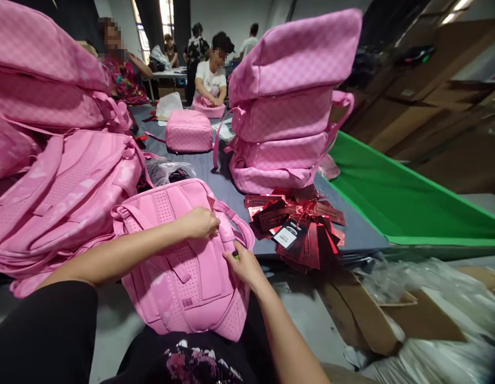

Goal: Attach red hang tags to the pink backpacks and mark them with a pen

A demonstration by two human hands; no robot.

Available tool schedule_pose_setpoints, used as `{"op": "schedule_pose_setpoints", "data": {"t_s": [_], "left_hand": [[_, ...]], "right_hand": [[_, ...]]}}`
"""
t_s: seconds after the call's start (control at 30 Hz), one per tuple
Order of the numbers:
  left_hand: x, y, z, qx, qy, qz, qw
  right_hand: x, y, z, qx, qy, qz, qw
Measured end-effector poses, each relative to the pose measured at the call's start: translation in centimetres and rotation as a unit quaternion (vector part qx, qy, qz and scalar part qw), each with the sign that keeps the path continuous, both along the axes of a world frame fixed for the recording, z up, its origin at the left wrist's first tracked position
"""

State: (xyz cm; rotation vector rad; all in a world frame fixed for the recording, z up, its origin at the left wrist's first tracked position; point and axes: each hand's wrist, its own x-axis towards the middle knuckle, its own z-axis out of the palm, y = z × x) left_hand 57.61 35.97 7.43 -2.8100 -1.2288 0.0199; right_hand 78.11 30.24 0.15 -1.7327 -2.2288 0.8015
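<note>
A pink backpack (171, 272) rests tilted across my lap against the table edge, its padded back panel and straps facing me. My left hand (199, 222) reaches across the panel, fingers closed on the pink fabric near the base of a shoulder strap (235, 218). At the backpack's right edge is my right hand (246, 265), curled with the thumb on top. A small black and bright-green object (235, 255) shows under that thumb; its kind is hidden. Beyond the backpack, red foil tags (311, 242) lie fanned out, with one black tag bearing a white label (287, 236).
Tall piles of pink backpacks stand at left (63, 165) and right (289, 114) on the grey table (219, 181). A smaller pink bag (188, 130) sits between them. Green cloth (395, 197) borders the right side; cardboard (363, 314) and plastic lie below. Several people work behind.
</note>
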Motion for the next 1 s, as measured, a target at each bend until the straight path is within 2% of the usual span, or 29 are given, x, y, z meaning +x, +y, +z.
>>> {"op": "schedule_pose_setpoints", "data": {"t_s": [0.1, 0.2, 0.4, 0.5, 0.63, 0.67, 0.7, 0.87, 0.93, 1.0], "left_hand": [[-1.4, 0.5, 0.8, 0.006, 0.032, 0.012, 0.999], [-3.6, 0.9, 1.4, 0.055, 0.055, 0.033, 0.996], [-6.8, 2.1, 1.4, 0.165, 0.037, 0.069, 0.983], [-6.2, 2.1, 1.2, 0.168, 0.029, 0.07, 0.983], [-3.9, 0.5, 0.7, 0.049, 0.01, -0.048, 0.998], [-3.7, 0.4, 0.6, 0.037, 0.01, -0.06, 0.997], [-3.9, 0.5, 0.5, 0.04, 0.012, -0.054, 0.998], [-6.7, 2.2, 1.0, 0.133, 0.037, 0.062, 0.989], [-6.7, 1.6, 0.9, 0.141, 0.027, 0.062, 0.988], [-5.8, 0.1, 0.3, 0.131, -0.003, 0.038, 0.991]], "right_hand": [[-0.3, -0.1, -0.1, 0.011, -0.028, -0.025, 0.999], [-0.4, -0.2, 0.1, 0.014, -0.037, -0.032, 0.999], [1.1, -0.5, 1.0, -0.026, 0.011, -0.054, 0.998], [1.2, -0.4, 1.3, -0.029, -0.047, -0.047, 0.997], [0.8, -0.4, 1.0, -0.031, -0.113, -0.04, 0.992], [0.8, -0.4, 0.8, -0.03, -0.113, -0.038, 0.992], [0.9, -0.5, 0.6, -0.028, -0.11, -0.038, 0.993], [1.7, -1.0, 0.5, -0.03, -0.101, -0.049, 0.993], [1.9, -1.5, 1.2, -0.037, -0.084, -0.055, 0.994], [1.7, -2.1, 2.5, -0.003, -0.005, -0.068, 0.998]]}}
